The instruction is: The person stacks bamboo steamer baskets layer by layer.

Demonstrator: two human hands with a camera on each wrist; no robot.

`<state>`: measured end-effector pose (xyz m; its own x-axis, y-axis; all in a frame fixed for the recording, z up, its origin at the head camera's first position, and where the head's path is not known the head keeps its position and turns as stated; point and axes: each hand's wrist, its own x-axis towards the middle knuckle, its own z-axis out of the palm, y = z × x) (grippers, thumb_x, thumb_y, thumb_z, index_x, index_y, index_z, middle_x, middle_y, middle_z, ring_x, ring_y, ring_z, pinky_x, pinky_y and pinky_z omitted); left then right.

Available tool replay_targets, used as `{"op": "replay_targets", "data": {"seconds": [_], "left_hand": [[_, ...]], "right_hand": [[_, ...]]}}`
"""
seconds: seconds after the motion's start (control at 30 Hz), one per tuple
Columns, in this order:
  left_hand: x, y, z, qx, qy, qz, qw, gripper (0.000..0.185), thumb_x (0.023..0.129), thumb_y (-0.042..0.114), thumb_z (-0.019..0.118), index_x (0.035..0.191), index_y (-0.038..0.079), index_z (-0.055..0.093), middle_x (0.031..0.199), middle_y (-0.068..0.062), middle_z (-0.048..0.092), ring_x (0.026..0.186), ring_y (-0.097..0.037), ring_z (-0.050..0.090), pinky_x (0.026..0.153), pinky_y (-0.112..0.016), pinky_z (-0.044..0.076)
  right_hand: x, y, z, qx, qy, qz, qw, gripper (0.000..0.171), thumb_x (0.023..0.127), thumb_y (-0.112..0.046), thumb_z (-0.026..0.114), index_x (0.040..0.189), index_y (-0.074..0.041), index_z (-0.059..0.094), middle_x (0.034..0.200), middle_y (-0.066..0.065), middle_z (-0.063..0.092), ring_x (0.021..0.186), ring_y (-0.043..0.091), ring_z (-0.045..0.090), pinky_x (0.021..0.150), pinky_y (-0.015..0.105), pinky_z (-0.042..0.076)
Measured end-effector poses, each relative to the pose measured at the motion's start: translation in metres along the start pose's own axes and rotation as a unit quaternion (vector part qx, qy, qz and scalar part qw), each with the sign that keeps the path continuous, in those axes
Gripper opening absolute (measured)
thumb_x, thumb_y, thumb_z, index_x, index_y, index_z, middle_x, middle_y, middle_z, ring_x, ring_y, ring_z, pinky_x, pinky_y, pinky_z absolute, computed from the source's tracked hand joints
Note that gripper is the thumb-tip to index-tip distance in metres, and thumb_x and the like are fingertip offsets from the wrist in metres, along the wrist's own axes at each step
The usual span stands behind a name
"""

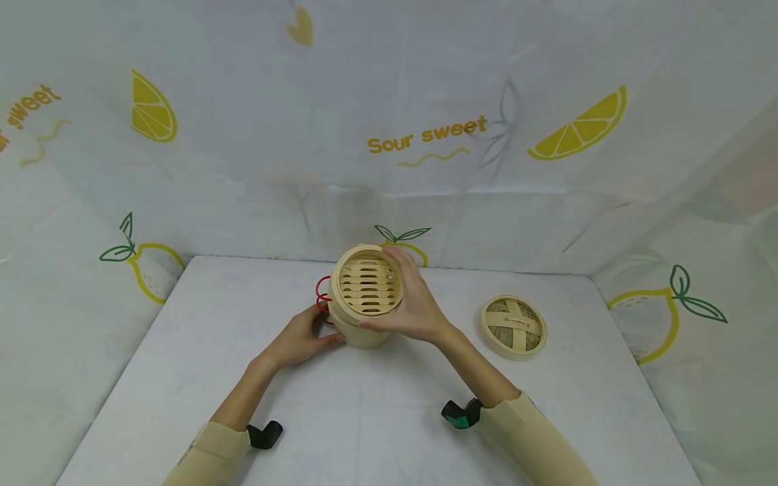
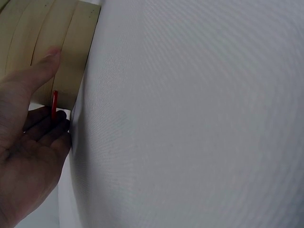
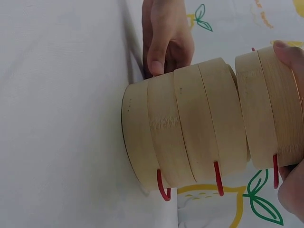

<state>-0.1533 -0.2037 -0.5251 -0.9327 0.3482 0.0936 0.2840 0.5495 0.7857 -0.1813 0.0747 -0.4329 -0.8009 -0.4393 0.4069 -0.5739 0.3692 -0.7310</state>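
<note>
My right hand [image 1: 419, 304] grips a round bamboo steamer basket [image 1: 369, 279] by its sides, thumb and fingers on opposite edges. Its slatted inside tilts toward the head camera. Below it stand stacked bamboo steamer baskets [image 3: 190, 121] with red loops on their sides. In the right wrist view, a narrow gap shows between the held basket and this stack. Low on the stack, my left hand [image 1: 304, 337] holds its side, thumb [image 2: 46, 66] against the wall and fingers bent near a red loop [image 2: 54, 102]. The woven bamboo lid [image 1: 513, 326] lies apart on the right.
The white table [image 1: 413, 418] ends at a lemon-printed white sheet [image 1: 255, 196] hanging close behind the steamer. More of the sheet covers both sides. Black devices [image 1: 265, 435] sit by each sleeve cuff.
</note>
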Motion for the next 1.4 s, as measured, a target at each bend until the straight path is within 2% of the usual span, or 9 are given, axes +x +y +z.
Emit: {"op": "replay_targets", "data": {"seconds": [0.3,0.6,0.83,1.1,1.4], "left_hand": [[0.0,0.0,0.001,0.016,0.004,-0.012,0.9998,0.063,0.093,0.028,0.088,0.145,0.005,0.06,0.133,-0.009,0.071,0.129,-0.025,0.064,0.121,-0.055,0.049],[0.0,0.003,0.001,0.006,0.004,-0.016,0.9999,0.061,0.093,0.031,0.089,0.142,0.007,0.062,0.128,-0.005,0.072,0.122,-0.021,0.065,0.117,-0.053,0.052],[0.0,0.004,0.001,0.01,0.003,-0.02,0.9997,0.061,0.093,0.03,0.089,0.143,0.007,0.061,0.129,-0.005,0.071,0.123,-0.021,0.064,0.118,-0.053,0.051],[0.001,0.004,0.001,0.006,0.004,-0.017,0.9998,0.061,0.093,0.03,0.089,0.142,0.007,0.062,0.128,-0.005,0.072,0.123,-0.022,0.065,0.118,-0.054,0.051],[-0.001,0.002,0.001,0.005,0.001,-0.022,0.9997,0.063,0.093,0.028,0.088,0.144,0.004,0.059,0.135,-0.009,0.07,0.133,-0.027,0.063,0.124,-0.056,0.048]], "right_hand": [[0.005,-0.005,0.001,0.0,-0.016,0.012,1.0,0.133,0.061,-0.032,0.108,0.167,-0.011,0.031,0.173,0.012,0.035,0.164,0.033,0.032,0.133,0.064,0.034],[0.005,-0.006,0.003,-0.007,-0.019,0.022,1.0,0.133,0.06,-0.037,0.108,0.167,-0.014,0.031,0.171,0.009,0.036,0.161,0.03,0.038,0.132,0.061,0.037],[0.007,-0.007,0.003,-0.006,-0.023,0.035,0.999,0.132,0.061,-0.039,0.107,0.167,-0.013,0.032,0.171,0.009,0.035,0.162,0.03,0.035,0.133,0.061,0.035],[0.01,-0.005,0.005,-0.001,-0.028,0.042,0.999,0.13,0.062,-0.037,0.107,0.166,-0.015,0.033,0.17,0.008,0.035,0.158,0.029,0.04,0.131,0.06,0.038],[0.014,-0.006,0.007,0.0,-0.041,0.065,0.997,0.129,0.062,-0.041,0.106,0.166,-0.015,0.033,0.17,0.006,0.036,0.156,0.03,0.042,0.13,0.06,0.039]]}}
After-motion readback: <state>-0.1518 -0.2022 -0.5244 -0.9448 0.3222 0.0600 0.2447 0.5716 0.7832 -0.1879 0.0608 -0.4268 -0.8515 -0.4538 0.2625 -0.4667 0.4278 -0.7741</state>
